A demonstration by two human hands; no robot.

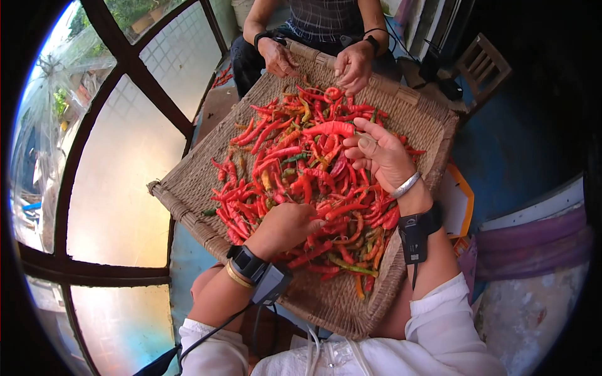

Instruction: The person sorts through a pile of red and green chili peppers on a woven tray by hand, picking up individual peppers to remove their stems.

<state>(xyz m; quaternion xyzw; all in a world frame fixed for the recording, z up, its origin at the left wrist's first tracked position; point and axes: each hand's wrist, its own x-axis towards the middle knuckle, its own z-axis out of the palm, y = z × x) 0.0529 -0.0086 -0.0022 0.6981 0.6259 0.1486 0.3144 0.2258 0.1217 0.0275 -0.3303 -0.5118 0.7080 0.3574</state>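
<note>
While a large red chili point(329, 128) is hovering over the heap of mixed chilies point(323, 178), the fingers of the right hand point(385, 160) are apparently holding one end; a light pinch is probably best for not bruising it. The left hand point(285, 229) is curling over the heap's near-left side, its grip hidden, so I cannot tell. Beyond, a co-worker's hands point(355, 66) are working at the woven tray's point(193, 219) far edge.

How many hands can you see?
4: near left hand and near right hand over the peppers; far person's right hand and far person's left hand by the tray's edge.
</note>
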